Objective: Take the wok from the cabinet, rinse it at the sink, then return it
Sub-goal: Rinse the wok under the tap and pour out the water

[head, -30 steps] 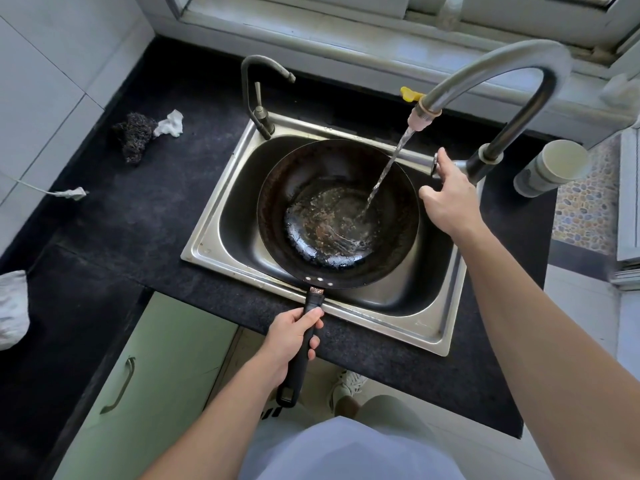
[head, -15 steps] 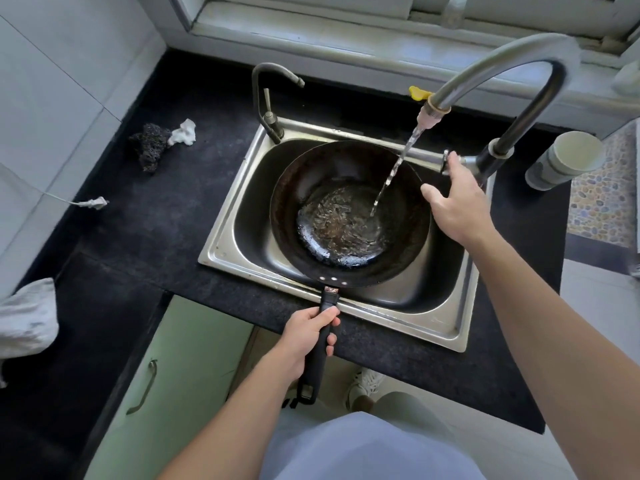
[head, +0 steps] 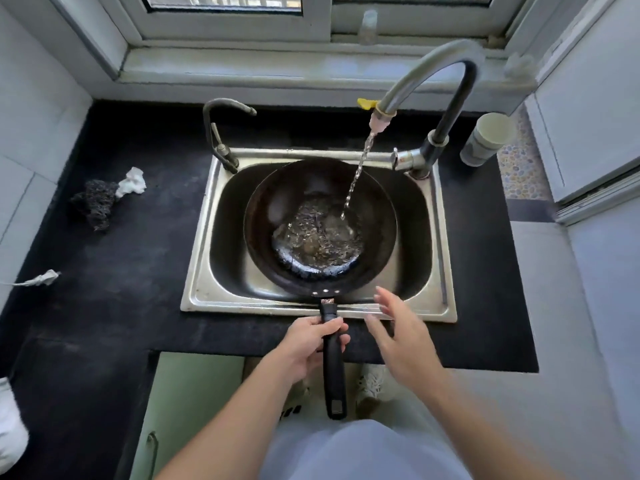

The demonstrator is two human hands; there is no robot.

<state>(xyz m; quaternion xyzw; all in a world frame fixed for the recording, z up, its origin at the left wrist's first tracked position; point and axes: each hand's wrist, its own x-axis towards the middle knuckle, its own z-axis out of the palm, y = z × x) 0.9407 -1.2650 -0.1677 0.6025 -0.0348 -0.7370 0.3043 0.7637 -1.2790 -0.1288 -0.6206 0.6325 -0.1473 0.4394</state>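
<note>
A black wok (head: 277,209) sits in the steel sink (head: 201,271), its long black handle (head: 334,368) sticking out over the front edge of the counter. My left hand (head: 311,344) grips the handle near the wok. Water runs from the tall grey faucet (head: 426,74) into the wok, where a shallow pool has gathered. My right hand (head: 398,327) hovers open and blurred over the sink's front right rim, just right of the handle, holding nothing.
A second small tap (head: 218,133) stands at the sink's back left. A dark scrubber (head: 95,202) and white scraps lie on the black counter (head: 121,271) to the left. A white cup (head: 488,138) stands at the right. Green cabinet doors (head: 187,403) are below.
My right hand has left the faucet lever and come back towards me, down to the sink's front rim. Water keeps running. My left hand still holds the wok handle.
</note>
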